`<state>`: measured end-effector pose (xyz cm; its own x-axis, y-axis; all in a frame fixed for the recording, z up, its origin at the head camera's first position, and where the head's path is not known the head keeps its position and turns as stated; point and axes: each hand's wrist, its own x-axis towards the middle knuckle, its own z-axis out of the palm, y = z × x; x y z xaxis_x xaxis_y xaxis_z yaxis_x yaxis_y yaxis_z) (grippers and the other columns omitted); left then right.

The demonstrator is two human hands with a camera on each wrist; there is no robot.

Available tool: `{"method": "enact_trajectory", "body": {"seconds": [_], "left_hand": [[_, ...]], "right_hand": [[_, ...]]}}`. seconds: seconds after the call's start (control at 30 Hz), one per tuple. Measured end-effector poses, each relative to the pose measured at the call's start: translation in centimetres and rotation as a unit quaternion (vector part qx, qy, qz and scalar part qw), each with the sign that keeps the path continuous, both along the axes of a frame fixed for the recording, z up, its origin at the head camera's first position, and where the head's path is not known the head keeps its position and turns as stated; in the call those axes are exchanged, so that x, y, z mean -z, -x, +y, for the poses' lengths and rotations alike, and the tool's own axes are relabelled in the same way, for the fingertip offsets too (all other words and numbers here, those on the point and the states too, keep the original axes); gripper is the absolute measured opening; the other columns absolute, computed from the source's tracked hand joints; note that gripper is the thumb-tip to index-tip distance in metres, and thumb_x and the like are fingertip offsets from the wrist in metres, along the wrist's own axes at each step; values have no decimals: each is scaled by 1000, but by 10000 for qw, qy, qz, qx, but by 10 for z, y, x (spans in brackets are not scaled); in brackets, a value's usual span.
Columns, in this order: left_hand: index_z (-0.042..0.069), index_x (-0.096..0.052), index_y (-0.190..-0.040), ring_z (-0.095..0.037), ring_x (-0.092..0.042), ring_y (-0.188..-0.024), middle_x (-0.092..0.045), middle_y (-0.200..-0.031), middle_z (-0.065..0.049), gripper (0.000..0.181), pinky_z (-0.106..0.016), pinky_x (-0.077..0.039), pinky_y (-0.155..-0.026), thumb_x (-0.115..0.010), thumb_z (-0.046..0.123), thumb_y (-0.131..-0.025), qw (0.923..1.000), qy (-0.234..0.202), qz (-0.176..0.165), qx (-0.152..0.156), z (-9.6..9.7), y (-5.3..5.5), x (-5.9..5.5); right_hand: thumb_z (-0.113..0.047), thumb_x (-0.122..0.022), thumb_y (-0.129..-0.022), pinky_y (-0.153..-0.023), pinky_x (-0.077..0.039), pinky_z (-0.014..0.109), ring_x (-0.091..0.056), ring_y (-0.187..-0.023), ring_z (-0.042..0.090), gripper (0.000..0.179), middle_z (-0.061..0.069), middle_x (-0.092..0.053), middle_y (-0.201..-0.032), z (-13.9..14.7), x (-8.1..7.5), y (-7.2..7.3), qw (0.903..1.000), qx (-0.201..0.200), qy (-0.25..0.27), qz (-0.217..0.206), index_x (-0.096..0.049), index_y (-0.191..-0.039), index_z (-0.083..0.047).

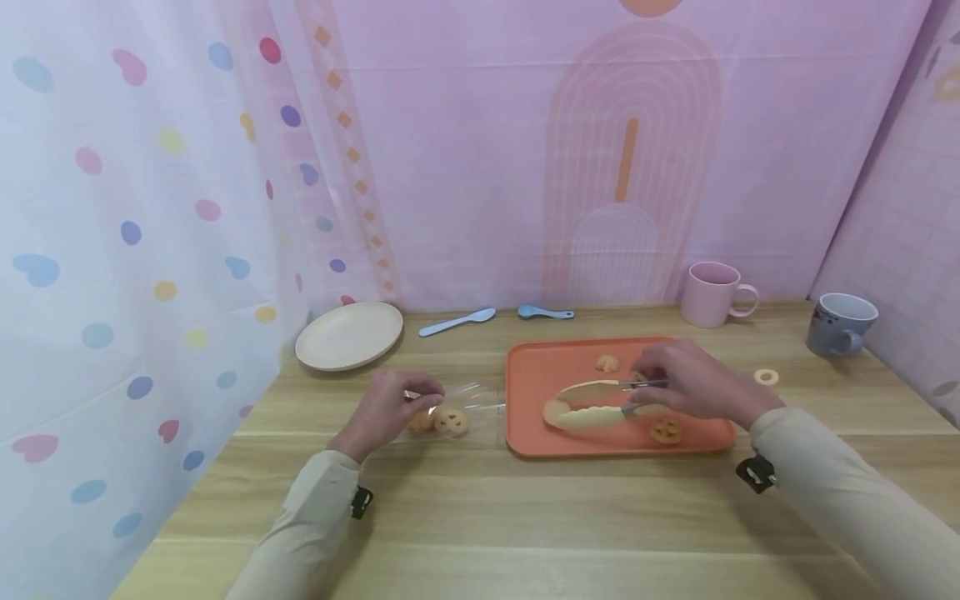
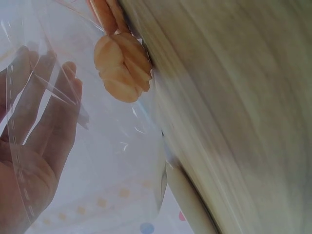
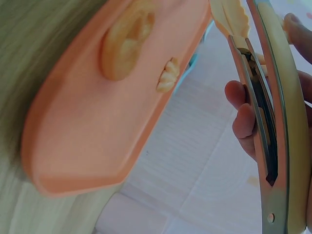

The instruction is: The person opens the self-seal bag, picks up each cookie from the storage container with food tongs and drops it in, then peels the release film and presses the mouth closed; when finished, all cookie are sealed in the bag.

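Observation:
My left hand (image 1: 386, 408) holds the edge of a clear plastic bag (image 1: 486, 407) between thumb and fingers, left of the tray. Inside the bag lie a cookie with cut-out holes (image 1: 451, 422) and a swirled cookie (image 2: 123, 67). In the left wrist view, fingers show through the film. My right hand (image 1: 686, 379) grips cream-coloured tongs with metal arms (image 3: 285, 107) above the orange tray (image 1: 528, 362). At the tongs' tips is a round cookie (image 1: 555, 412), near the tray's left side. A pretzel-like cookie (image 1: 665, 431) and a small swirled cookie (image 1: 607, 363) lie on the tray.
A cream plate (image 1: 350, 337) stands at the back left, beside a blue knife (image 1: 457, 322) and a small blue spoon (image 1: 546, 313). Back right are a pink mug (image 1: 708, 296), a grey mug (image 1: 836, 325) and a ring cookie (image 1: 766, 377). Curtains hang behind and at the sides.

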<state>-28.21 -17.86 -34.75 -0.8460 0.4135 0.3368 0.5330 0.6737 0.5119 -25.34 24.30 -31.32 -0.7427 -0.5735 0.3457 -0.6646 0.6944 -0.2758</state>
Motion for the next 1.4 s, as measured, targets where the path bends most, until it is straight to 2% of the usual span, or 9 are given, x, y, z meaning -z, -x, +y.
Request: {"method": "enact_trajectory", "body": {"seconds": [0.13, 0.3, 0.53, 0.7, 0.97, 1.2, 1.4], "left_hand": [[1, -77, -98, -26, -75, -95, -79, -99, -11, 11, -31, -65, -77, -73, 8, -90, 10000, 7, 32, 2, 0, 0, 1], [1, -77, -99, -26, -75, -95, -79, -99, -11, 12, -31, -65, -77, -73, 10, -91, 10000, 22, 8, -37, 1, -1, 0], [3, -77, -94, -24, -74, -92, -79, -95, -9, 8, -29, -65, -74, -74, 8, -89, 9999, 34, 144, 14, 0, 0, 1], [3, -77, -93, -24, -75, -92, -79, -94, -8, 7, -27, -65, -72, -75, 8, -88, 9997, 18, 233, 45, -1, 0, 2], [4, -77, -92, -23, -75, -90, -79, -94, -8, 5, -27, -64, -71, -74, 7, -88, 9995, 45, 275, 118, 1, 0, 2], [5, -78, -91, -23, -75, -89, -79, -93, -8, 5, -27, -64, -71, -75, 7, -88, 9994, 77, 317, 106, 1, -1, 0], [2, -77, -94, -26, -76, -93, -79, -95, -10, 7, -30, -65, -75, -74, 5, -89, 9997, 18, 192, 131, 0, -2, 0]], "right_hand": [[-19, -83, -82, -54, -39, 17, -44, -62, 0, 9, -12, -55, -67, -7, -4, 1, 9998, -118, 152, 37, -74, -84, -19], [-20, -83, -82, -57, -42, 18, -47, -64, 1, 10, -12, -59, -71, -17, -7, 2, 9990, -271, 281, 230, -74, -84, -17], [-23, -83, -82, -60, -43, 19, -51, -68, 6, 13, -9, -62, -76, -32, -9, 4, 9994, -64, 12, 349, -73, -86, -16], [-26, -82, -84, -58, -38, 19, -47, -67, 6, 15, -8, -57, -73, -46, -6, 7, 9999, -30, -66, 123, -70, -81, -18], [-29, -80, -86, -57, -39, 18, -46, -66, 5, 16, -8, -56, -72, -63, 4, 14, 9997, -191, -118, -90, -69, -82, -18], [-30, -79, -87, -58, -40, 19, -48, -68, 8, 16, -7, -58, -74, -78, 11, 18, 9994, -211, 117, -252, -71, -86, -16], [-27, -80, -86, -58, -38, 18, -46, -66, 6, 16, -7, -55, -71, -91, 17, 23, 9980, -306, 398, -378, -69, -80, -18]]}}
